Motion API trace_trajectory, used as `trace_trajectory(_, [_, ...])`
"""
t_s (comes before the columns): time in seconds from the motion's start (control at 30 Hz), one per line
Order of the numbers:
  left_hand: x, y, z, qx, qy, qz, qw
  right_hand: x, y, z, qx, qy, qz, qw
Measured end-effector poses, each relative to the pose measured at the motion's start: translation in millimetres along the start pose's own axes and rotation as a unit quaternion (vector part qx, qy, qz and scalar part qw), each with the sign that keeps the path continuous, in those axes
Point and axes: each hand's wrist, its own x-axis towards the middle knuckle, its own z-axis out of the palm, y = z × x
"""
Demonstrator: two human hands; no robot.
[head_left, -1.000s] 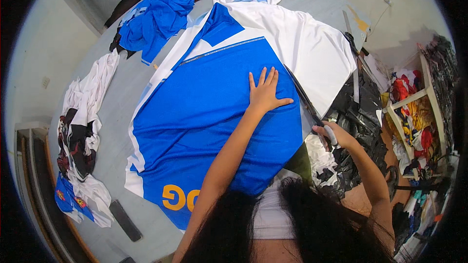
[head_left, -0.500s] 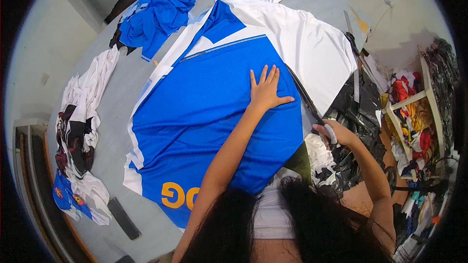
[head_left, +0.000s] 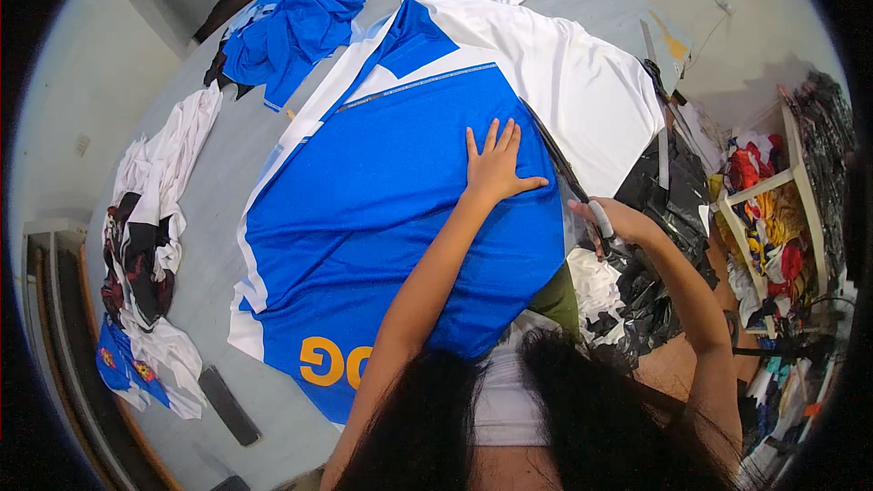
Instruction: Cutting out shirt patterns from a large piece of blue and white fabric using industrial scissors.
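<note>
We count two hands at work: our left hand (head_left: 496, 168) lies open, fingers spread, flat on one large blue cloth (head_left: 391, 182) at the middle of one grey table (head_left: 214, 255). Our right hand (head_left: 634, 221) grips the handles of one pair of scissors (head_left: 564, 167), its blades along the cloth's right edge, beside one broad white fabric (head_left: 587, 82). One crumpled blue heap (head_left: 309, 23) lies far left; one dark bar (head_left: 229, 406) lies near left.
</note>
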Motion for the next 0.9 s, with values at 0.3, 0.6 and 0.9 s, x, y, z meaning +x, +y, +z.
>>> trace_trajectory(0.3, [0,1,-1,-0.007,-0.002,-0.002,1.0,-1,-10,-2,0.053,-0.01,0.006,0.999])
trace_trajectory(0.6, [-1,1,-2,-0.002,-0.004,-0.001,1.0,16,8,-1,-0.02,0.028,-0.052,0.998])
trace_trajectory(0.9, [0,1,-4,0.006,-0.02,-0.005,1.0,17,-12,-1,-0.03,0.017,-0.003,0.999])
